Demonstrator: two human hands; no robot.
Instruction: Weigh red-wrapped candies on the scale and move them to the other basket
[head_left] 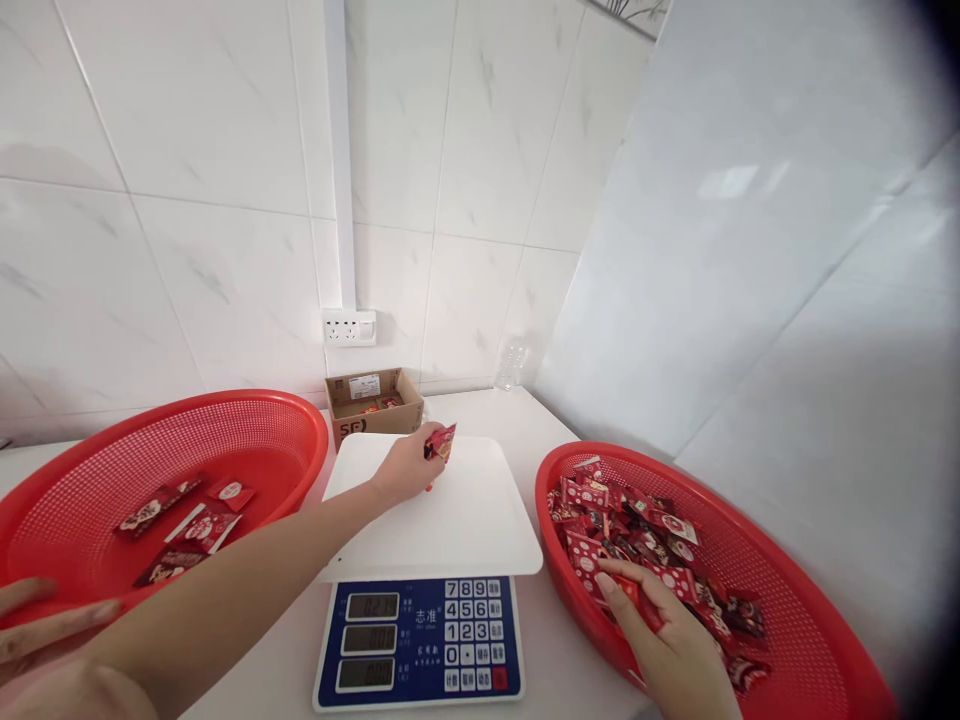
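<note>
My left hand (405, 468) reaches over the white platform (465, 520) of a blue-faced digital scale (420, 640). It pinches a small red packet (440, 442) just above the platform's far edge. My right hand (664, 640) lies in the red mesh basket (780, 600) on the right, on a heap of red and dark packets (637, 525). Its fingers are close together and curl onto one red packet at the near side of the heap.
A second red mesh basket (255, 440) on the left holds a few packets (199, 525). Fingers of another hand (45, 620) rest on its near rim. A small cardboard box (373, 402), a wall socket (349, 327) and a clear bottle (511, 362) stand at the tiled back wall.
</note>
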